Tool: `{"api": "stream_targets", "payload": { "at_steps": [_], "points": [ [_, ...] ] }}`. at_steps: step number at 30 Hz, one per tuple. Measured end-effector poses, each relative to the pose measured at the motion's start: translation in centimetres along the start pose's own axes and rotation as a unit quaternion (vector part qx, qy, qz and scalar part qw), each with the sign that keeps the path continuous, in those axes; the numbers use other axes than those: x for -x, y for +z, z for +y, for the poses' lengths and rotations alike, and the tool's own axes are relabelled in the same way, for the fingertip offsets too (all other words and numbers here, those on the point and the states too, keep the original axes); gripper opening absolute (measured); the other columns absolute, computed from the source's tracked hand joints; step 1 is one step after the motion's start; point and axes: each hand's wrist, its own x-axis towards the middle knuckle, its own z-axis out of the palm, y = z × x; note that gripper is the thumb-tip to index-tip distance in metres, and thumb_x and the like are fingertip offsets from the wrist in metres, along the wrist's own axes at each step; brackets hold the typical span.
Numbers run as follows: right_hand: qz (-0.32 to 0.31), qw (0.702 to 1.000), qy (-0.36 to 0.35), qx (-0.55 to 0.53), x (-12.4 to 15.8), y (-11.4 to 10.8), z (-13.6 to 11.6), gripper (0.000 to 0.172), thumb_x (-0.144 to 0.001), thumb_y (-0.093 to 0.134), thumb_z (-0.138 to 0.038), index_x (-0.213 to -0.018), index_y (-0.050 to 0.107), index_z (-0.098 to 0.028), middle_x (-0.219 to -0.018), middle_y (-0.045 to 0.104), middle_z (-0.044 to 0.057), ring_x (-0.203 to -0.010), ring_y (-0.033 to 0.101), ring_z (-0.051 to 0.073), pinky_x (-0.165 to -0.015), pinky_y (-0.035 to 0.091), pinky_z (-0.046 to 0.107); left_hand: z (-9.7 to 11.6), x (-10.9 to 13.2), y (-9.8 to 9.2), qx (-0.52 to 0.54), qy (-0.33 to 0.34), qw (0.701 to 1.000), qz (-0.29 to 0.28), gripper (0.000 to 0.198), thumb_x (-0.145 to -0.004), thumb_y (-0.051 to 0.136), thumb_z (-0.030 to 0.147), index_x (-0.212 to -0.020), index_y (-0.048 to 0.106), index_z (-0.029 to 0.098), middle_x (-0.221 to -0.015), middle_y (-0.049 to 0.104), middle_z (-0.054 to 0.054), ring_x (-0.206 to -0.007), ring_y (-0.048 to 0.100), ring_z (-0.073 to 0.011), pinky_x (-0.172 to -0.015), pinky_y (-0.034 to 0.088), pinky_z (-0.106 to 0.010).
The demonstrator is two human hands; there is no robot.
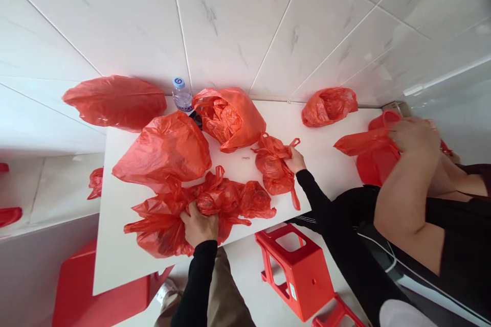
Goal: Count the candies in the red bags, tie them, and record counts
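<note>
My right hand (295, 160) is closed on the upper side of a filled red plastic bag (273, 166) with loose handle loops, resting on the white table. Towards the table's near edge, my left hand (200, 225) has its fingers curled into a bunch of red plastic bags, between a crumpled bag (163, 230) on its left and a knotted bag (215, 199) in front. Part of its fingertips is hidden in the plastic. Another small filled bag (256, 200) lies between my two hands. What the bags contain cannot be made out.
Large red bags (164, 150) stand along the wall beside a water bottle (181, 95). A bulging open bag (230, 117) holds more red plastic. On the right, a co-worker's hands (416, 138) handle red plastic over a red bucket (378, 163). Red stools (297, 271) stand below.
</note>
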Motion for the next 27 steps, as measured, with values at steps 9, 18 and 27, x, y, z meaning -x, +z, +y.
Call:
{"api": "stream_targets", "payload": {
  "at_steps": [9,18,27],
  "points": [
    [-0.047,0.998,0.035,-0.003,16.7,9.0,0.1,0.083,-0.079,0.084,-0.044,-0.148,0.046,-0.019,-0.147,0.052,0.017,-0.133,0.052,0.038,-0.106,0.047,0.059,-0.4,0.8,1.0,0.101,-0.046,0.994,0.02,0.058,-0.089,0.068,0.047,-0.138,0.05,0.021,-0.136,0.054,-0.013,-0.109,0.061,-0.0279,-0.092,0.054,-0.051],
    [-0.082,0.988,-0.034,-0.128,18.4,14.9,-3.5,0.037,-0.098,0.066,-0.038,-0.128,0.062,-0.017,-0.124,0.067,0.009,-0.11,0.067,0.025,-0.096,0.055,0.048,-2.6,2.3,1.8,0.31,0.016,0.951,-0.014,0.03,-0.092,0.068,0.035,-0.115,0.064,0.015,-0.109,0.068,-0.007,-0.097,0.067,-0.0215,-0.087,0.057,-0.044],
    [-0.14,0.95,-0.122,-0.251,29.0,16.5,-11.7,0.036,-0.095,0.063,-0.046,-0.116,0.066,-0.018,-0.112,0.075,0.01,-0.104,0.071,0.026,-0.09,0.058,0.039,-13.8,6.7,-4.9,0.475,0.043,0.879,0.019,0.034,-0.085,0.075,0.031,-0.113,0.063,0.016,-0.11,0.069,-0.007,-0.1,0.066,-0.023,-0.093,0.054,-0.048]
  ]
}}
